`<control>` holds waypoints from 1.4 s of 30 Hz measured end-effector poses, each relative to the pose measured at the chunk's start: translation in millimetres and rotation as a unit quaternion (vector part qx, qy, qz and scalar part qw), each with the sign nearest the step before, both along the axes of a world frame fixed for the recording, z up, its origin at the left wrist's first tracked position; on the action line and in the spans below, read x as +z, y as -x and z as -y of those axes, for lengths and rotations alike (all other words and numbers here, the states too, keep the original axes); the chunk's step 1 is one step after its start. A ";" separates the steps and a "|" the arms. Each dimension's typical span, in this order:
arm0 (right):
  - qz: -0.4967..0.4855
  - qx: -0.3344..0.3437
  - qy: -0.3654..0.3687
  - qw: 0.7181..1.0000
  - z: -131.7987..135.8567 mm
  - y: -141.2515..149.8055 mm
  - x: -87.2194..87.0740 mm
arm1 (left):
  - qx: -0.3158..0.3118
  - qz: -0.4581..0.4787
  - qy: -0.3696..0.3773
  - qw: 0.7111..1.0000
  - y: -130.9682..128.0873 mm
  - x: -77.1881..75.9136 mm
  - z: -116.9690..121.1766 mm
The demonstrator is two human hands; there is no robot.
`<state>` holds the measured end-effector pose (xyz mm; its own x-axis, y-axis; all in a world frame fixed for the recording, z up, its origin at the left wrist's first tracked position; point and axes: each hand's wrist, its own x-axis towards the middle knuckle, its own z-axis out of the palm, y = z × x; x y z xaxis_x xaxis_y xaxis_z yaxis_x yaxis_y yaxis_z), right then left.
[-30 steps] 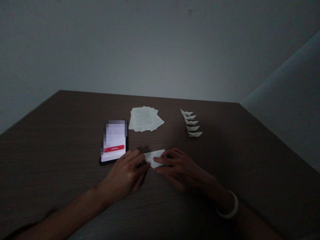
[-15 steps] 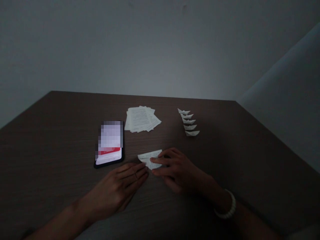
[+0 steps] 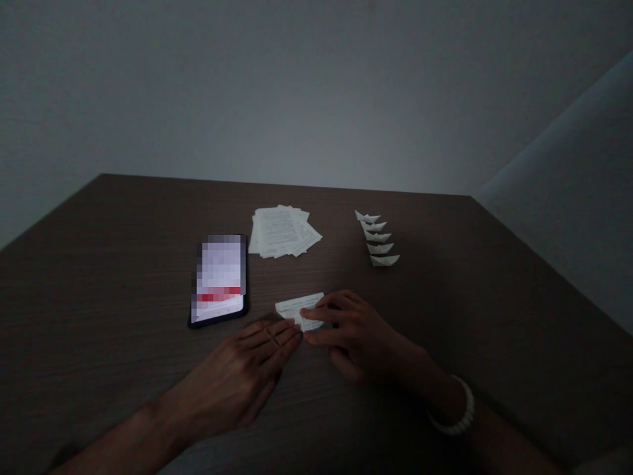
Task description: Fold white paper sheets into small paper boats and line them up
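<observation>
A small folded piece of printed paper lies on the table, its straight edge on the far side and its sides slanting in toward me. My left hand is stretched out flat, fingers side by side, with the fingertips on the paper's near left edge. From the right, my right hand rests spread fingertips on the paper and presses it against the table. Its thumb is partly hidden under the hand. The fingers of both hands cover the paper's near and right parts.
Left of the paper lies a phone with a lit screen. Behind it is a loose stack of printed sheets. Several small paper boats stand in a row at the right. A wall rises behind the brown table.
My left fingertips have slid slightly right and further onto the near edge of the paper. The right hand keeps its place on it. The whole view has shifted a little.
</observation>
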<state>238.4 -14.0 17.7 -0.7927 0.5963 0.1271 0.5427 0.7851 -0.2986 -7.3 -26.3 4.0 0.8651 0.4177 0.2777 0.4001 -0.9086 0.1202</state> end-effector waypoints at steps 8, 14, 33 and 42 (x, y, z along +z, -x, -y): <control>-0.010 0.002 0.006 1.000 -0.2 -0.9 0.5 | 0.049 -0.017 0.011 0.999 -0.6 -1.1 7.3; -0.017 -0.002 0.005 1.000 0.2 -1.4 -2.4 | 0.069 -0.020 -0.016 0.997 6.9 -4.0 1.7; -0.022 -0.011 0.002 1.000 0.6 0.2 -2.9 | 0.001 -0.038 0.060 0.997 3.7 6.7 -1.0; -0.034 -0.010 -0.013 0.999 1.0 -0.2 -7.7 | 0.070 0.023 0.012 0.997 1.8 1.6 1.7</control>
<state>238.6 -15.0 10.0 -0.7693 0.6081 0.1961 0.5376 0.7819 -0.3156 -9.1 -27.9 5.6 0.7845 0.5410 0.3033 0.5169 -0.8405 0.1624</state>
